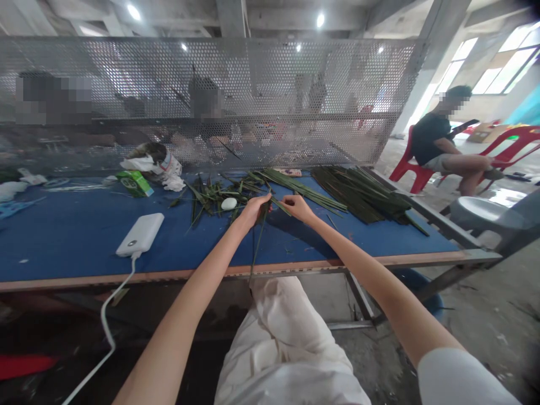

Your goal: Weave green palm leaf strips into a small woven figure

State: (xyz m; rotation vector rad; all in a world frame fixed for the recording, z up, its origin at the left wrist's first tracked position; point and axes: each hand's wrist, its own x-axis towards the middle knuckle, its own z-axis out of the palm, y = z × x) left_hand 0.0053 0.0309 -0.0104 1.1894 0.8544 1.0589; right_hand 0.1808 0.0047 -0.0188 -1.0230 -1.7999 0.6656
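Both my hands are stretched out over a blue table top (pixel 76 236). My left hand (pixel 254 209) is closed round long green leaf strips (pixel 258 242) that hang down over the table's front edge. My right hand (pixel 296 206) pinches the upper end of a green leaf strip (pixel 282 206) that runs between the two hands. Just behind the hands lies a loose heap of green leaf scraps (pixel 211 194) with a small white oval object (pixel 229 203) in it. A long bundle of green leaves (pixel 310 191) lies beyond my right hand.
A stack of dark green leaves (pixel 363 194) lies at the table's right. A white power bank (pixel 141 234) with its cable sits at the left, a green carton (pixel 135 183) and crumpled bags behind. A perforated metal screen (pixel 211 95) backs the table. A person sits on a red chair (pixel 411 169).
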